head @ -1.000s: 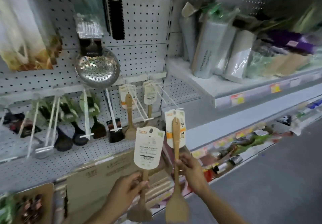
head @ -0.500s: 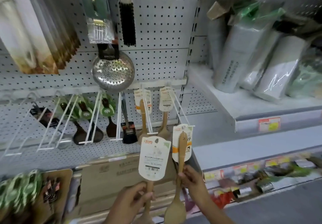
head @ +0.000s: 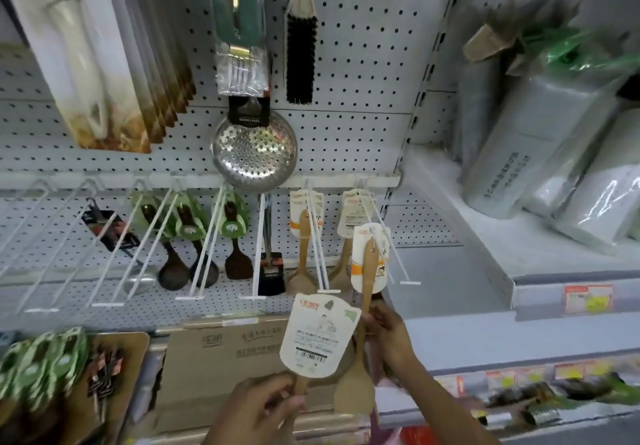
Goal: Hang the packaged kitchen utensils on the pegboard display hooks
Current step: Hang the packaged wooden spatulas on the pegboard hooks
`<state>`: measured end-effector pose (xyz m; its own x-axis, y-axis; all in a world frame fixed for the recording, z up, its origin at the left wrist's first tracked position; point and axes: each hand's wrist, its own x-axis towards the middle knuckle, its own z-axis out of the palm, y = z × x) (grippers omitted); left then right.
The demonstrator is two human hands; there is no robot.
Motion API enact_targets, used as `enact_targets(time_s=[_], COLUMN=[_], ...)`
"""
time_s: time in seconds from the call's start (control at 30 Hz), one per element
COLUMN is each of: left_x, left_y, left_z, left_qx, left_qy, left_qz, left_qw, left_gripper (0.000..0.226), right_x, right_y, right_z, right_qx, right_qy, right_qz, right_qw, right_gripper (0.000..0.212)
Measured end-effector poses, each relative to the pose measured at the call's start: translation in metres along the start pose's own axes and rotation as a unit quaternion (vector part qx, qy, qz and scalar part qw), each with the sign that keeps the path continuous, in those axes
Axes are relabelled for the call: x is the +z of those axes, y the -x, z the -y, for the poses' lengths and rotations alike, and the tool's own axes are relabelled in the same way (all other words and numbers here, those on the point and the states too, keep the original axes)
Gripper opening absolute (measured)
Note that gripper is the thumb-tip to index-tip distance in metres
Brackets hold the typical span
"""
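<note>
Spatulas held upright below the pegboard (head: 346,63) hooks.
We grip one carded spatula (head: 318,337) in our left hand (head: 256,410); our right hand (head: 389,333) pinches the second spatula (head: 367,271) just beside it, near the white hook (head: 388,254).

— What is the person wearing on the arms?
— Nothing is showing: both forearms are appearing bare, without sleeves.
— Anything on the left hand (head: 258,406) or right hand (head: 389,335)?
— No gloves are covering them; fingernails are looking short.
</note>
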<state>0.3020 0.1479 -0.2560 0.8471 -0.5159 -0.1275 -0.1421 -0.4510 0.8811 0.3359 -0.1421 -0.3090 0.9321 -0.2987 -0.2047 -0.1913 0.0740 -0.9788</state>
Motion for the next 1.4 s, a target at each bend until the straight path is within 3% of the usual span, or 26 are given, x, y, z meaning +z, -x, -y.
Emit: enact_targets(time_s=[0.17,0.2,0.3,0.33,0.47,0.53,0.6,0.67,0.8,0.87,0.97,1.03,1.13,1.2,1.4], left_x=[-0.006,-0.006,0.000,0.001,0.005,0.010,0.014,0.020,0.033,0.040,0.048,0.052,0.059,0.063,0.069], left_y=[-0.001,0.000,0.003,0.003,0.000,0.001,0.004,0.005,0.000,-0.002,-0.007,-0.011,-0.018,-0.022,-0.031], left_z=[0.007,0.008,0.011,0.012,0.007,0.004,0.003,0.006,0.008,0.011,0.020,0.023,0.024,0.022,0.036], left_qx=[-0.028,-0.032,-0.034,-0.036,-0.057,-0.062,-0.075,-0.079,-0.071,-0.078,-0.104,-0.106,-0.086,-0.072,-0.088], left_qy=[-0.017,-0.016,-0.039,-0.048,-0.015,-0.013,0.008,0.017,0.014,0.014,0.029,0.032,0.017,0.012,0.009], left_qz=[-0.050,-0.057,-0.099,-0.104,-0.104,-0.112,-0.108,-0.087,-0.067,-0.076,-0.083,-0.075,-0.065,-0.067,-0.028], left_qw=[0.998,0.998,0.994,0.993,0.993,0.992,0.991,0.993,0.995,0.994,0.991,0.991,0.994,0.995,0.996], left_gripper=[0.023,0.021,0.011,0.009,0.003,0.016,0.013,0.003,0.008,0.017,0.014,0.014,0.004,0.010,0.026], right_x=[-0.002,-0.001,0.004,0.004,-0.004,-0.005,-0.005,-0.003,0.010,0.016,0.024,0.032,0.046,0.051,0.059], right_y=[-0.048,-0.056,-0.071,-0.076,-0.092,-0.090,-0.081,-0.073,-0.035,-0.002,0.038,0.053,0.061,0.059,0.052], right_z=[0.010,0.011,0.014,0.014,0.004,0.000,0.000,-0.002,0.005,0.015,0.029,0.037,0.039,0.039,0.042], right_qx=[-0.005,0.002,0.004,0.008,0.010,0.024,0.022,0.049,0.076,0.069,0.075,0.078,0.024,0.000,0.001], right_qy=[0.011,0.002,-0.009,-0.007,0.017,0.036,0.054,0.077,0.040,0.061,0.005,-0.022,0.015,0.030,0.039], right_qz=[0.028,0.033,0.053,0.057,0.071,0.050,-0.006,-0.035,0.127,0.240,0.309,0.296,0.221,0.170,0.122], right_qw=[1.000,0.999,0.999,0.998,0.997,0.998,0.998,0.995,0.988,0.966,0.948,0.952,0.975,0.985,0.992], right_gripper=[0.055,0.056,0.022,0.023,0.064,0.046,0.006,0.016,0.055,0.046,0.065,0.064,0.039,0.025,0.022])
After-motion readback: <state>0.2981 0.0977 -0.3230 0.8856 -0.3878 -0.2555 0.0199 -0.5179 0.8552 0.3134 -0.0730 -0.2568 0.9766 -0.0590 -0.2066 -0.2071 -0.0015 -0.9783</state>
